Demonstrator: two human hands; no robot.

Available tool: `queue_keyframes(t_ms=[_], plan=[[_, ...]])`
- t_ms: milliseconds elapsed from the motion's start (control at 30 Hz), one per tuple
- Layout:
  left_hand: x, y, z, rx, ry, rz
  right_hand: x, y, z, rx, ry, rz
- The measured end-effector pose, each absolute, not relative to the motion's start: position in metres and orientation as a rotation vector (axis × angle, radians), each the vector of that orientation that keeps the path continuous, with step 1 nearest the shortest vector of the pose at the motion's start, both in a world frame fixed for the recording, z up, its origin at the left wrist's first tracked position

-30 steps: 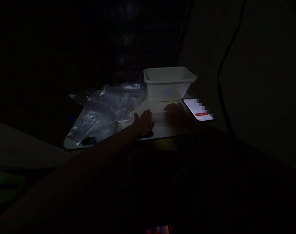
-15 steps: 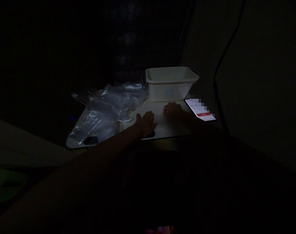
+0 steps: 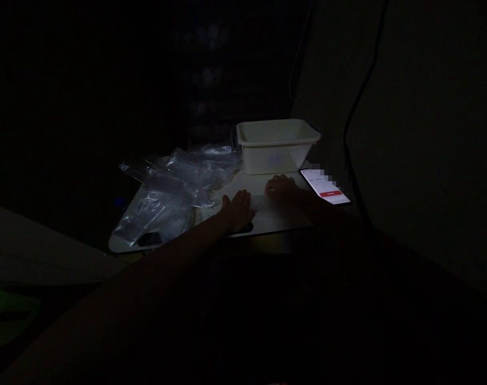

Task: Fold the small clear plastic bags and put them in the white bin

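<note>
My left hand lies flat on the small white table, near its front edge, with its fingers stretched out. A faint, pale patch that looks like a clear plastic bag lies between my two hands. My right hand rests just beyond it with fingers curled in; whether anything is inside them is too dark to see. A loose heap of clear plastic bags covers the left part of the table, close to my left forearm.
Behind my hands stands a cream plastic tub with dark handles. A lit phone lies at the table's right side. A dark cable hangs along the right wall. Something green sits low at the left. The room is very dark.
The whole view has shifted slightly, so the table and tub sit a little lower. Both hands keep nearly the same places on the table.
</note>
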State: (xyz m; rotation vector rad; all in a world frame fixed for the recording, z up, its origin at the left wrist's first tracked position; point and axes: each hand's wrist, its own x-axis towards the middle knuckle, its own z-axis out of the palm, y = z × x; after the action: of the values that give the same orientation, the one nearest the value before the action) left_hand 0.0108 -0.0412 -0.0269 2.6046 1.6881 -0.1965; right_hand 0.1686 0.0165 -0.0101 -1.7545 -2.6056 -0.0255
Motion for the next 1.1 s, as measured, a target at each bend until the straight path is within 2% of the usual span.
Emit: queue_keyframes(t_ms=[200, 400, 633, 767, 933, 1100], plan=[[0.01, -0.041, -0.019, 2.541, 1.645, -0.142, 0.168, 0.018, -0.013, -1.749, -2.683, -0.085], [0.002, -0.023, -0.004, 2.326, 1.629, 0.354, 0.165, 0.016, -0.006, -1.432, -2.662, -0.305], [-0.006, -0.004, -0.002, 1.942, 1.369, 0.646, 0.151, 0.008, 0.003, -1.209, -2.524, -0.212], [-0.004, -0.01, -0.001, 1.677, 1.355, 0.777, 0.149, 0.009, 0.0, -1.166, -2.196, 0.188], [-0.003, -0.006, 0.001, 1.261, 1.278, 1.029, 0.156, 0.011, -0.002, -1.395, -1.346, 1.08], [-0.001, 0.0, -0.001, 1.019, 1.155, 1.213, 0.162, 0.005, -0.001, -1.329, -1.167, 1.689]])
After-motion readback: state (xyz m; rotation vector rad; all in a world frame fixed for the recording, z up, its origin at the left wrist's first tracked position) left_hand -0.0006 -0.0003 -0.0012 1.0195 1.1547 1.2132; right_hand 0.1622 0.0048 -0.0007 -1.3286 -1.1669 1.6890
